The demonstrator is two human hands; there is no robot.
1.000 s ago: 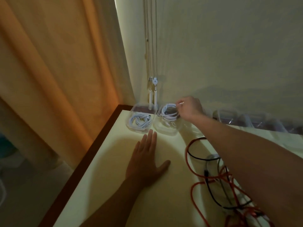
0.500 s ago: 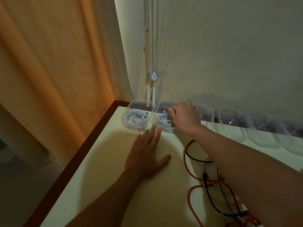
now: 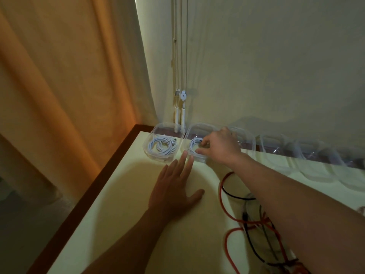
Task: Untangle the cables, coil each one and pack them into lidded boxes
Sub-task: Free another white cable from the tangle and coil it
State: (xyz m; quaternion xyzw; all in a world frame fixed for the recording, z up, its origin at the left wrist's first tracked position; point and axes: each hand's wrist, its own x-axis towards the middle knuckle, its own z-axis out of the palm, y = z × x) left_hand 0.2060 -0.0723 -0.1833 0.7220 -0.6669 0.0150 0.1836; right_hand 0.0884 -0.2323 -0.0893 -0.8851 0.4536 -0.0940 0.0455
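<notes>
A packed box (image 3: 163,144) sits at the tabletop's (image 3: 122,214) far corner. The left hand (image 3: 173,191) lies flat and open, empty, probably bracing. Next, the right hand (image 3: 220,147) pinches a white cable coil (image 3: 194,147) into the second box (image 3: 197,128); the coil lies flat, no clear long axis. Red and black cables (image 3: 254,224) remain tangled.

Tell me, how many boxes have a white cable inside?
2. The left box holds a coiled cable; the box beside it holds one under the right hand. More clear boxes farther right are too blurry to judge.
</notes>
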